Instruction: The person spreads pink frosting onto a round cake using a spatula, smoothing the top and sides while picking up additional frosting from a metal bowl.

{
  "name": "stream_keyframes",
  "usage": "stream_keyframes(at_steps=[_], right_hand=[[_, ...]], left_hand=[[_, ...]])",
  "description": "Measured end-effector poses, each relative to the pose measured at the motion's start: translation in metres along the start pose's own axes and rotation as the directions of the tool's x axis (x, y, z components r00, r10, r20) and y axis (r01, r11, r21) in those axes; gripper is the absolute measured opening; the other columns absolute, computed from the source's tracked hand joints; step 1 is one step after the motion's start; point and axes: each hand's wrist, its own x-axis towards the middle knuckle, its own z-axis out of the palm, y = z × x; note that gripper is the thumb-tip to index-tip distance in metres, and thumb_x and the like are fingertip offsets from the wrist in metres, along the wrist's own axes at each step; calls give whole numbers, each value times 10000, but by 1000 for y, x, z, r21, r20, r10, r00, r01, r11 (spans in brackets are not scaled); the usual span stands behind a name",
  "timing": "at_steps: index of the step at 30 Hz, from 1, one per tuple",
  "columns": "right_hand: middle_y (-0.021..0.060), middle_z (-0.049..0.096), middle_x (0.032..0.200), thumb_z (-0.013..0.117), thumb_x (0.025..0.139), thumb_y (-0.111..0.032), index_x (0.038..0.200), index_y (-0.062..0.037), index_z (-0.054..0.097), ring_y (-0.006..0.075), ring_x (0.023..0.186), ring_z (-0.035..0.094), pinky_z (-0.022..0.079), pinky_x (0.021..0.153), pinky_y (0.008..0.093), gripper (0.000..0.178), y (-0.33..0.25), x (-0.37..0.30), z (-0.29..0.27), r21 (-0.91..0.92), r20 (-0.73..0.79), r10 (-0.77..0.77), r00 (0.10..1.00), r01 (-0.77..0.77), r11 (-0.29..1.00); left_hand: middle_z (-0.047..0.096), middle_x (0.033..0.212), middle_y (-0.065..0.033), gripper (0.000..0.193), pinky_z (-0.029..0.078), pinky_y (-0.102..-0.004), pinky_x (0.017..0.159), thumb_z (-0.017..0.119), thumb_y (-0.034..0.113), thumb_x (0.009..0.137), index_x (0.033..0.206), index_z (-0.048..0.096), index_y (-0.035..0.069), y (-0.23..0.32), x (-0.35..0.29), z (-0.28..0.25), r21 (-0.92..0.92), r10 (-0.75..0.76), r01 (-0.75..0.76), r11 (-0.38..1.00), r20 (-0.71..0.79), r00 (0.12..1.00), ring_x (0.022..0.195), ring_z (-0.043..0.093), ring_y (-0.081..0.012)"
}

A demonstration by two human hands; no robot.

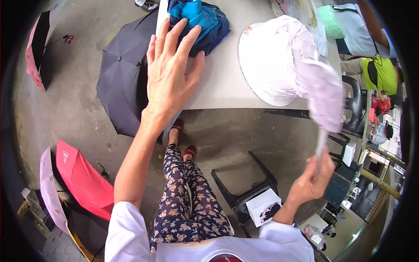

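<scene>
My right hand [312, 181] is closed around the thin handle of a spatula [326, 100], which is smeared by motion. Its broad blade is coated in a pale lilac-white cream and overlaps the right side of a white creamy mound [279, 52]. That mound sits on a round white base [249, 65] at the near edge of the table [222, 94]. My left hand [170, 76] holds nothing, its fingers spread over the table's left corner. Just beyond its fingertips lies a bunched blue cloth [196, 17]. Whether the fingers touch the cloth I cannot tell.
An open black umbrella [120, 74] stands left of the table; red [85, 181] and pink [35, 56] umbrellas lie on the floor. A black plastic chair [238, 190] bearing a white box [262, 207] is near my legs. Several people, one in yellow-green [377, 74], are at the right.
</scene>
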Motion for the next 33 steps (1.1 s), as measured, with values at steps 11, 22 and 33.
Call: stream_keyframes(at_steps=[11,22,33], right_hand=[[153,630,975,590,832,143,1121,27,655,245,840,624,504,721,342,318,-6,0,42,21,237,-21,971,17,1000],[165,657,973,598,850,101,1118,61,617,233,811,616,501,687,302,272,38,8,-20,222,-140,20,990,12,975],[38,591,826,681,677,-4,913,-60,679,192,646,552,448,552,313,243,104,-2,37,262,-110,-398,911,413,872]], left_hand=[[458,1394,-98,458,231,-477,1118,624,173,857,1308,545,160,2,-1,-4,-18,-3,3,1000,5,1000,1385,297,-315],[473,1370,-121,432,235,-455,1113,621,169,851,1276,560,118,11,1,-22,-4,40,-40,999,-17,999,1362,328,-326],[467,1378,-159,428,256,-452,1107,600,141,872,1292,547,80,17,-11,-26,3,55,-55,998,36,998,1355,328,-350]])
